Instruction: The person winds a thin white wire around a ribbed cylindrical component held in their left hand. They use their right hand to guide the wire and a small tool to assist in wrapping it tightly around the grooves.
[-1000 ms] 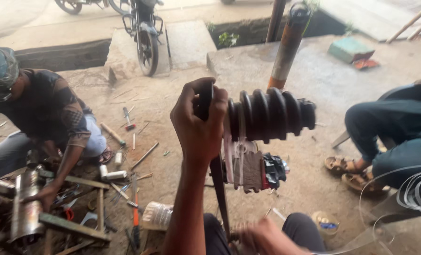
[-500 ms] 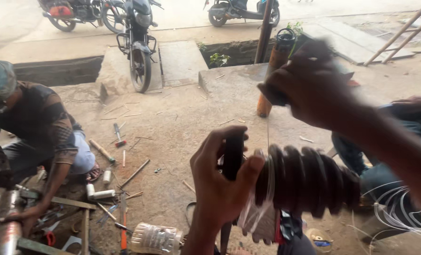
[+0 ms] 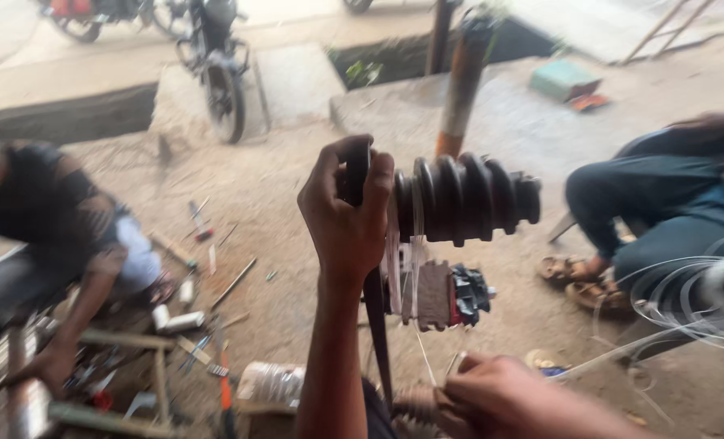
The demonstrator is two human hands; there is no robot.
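Note:
My left hand [image 3: 347, 219] is raised in the middle of the view, gripping the end of a black ribbed rubber boot [image 3: 463, 199] that lies level and points right. Thin clear line [image 3: 415, 252] hangs from the boot over a small brown and black part [image 3: 447, 294] below it. My right hand [image 3: 508, 398] is low at the bottom edge, closed around a ribbed brownish piece [image 3: 419, 404]. A dark rod [image 3: 376, 333] runs down from the left hand.
A person [image 3: 61, 244] crouches at the left over tools [image 3: 191, 325] scattered on the dirt floor. Another person's legs and sandals [image 3: 622, 236] are at the right, beside coils of clear wire [image 3: 687, 301]. A motorcycle [image 3: 215, 65] and an orange post [image 3: 463, 81] stand behind.
My right hand has dropped from high at the upper right to the bottom edge. My left hand has lifted the boot upward and left. The view is blurred by head movement.

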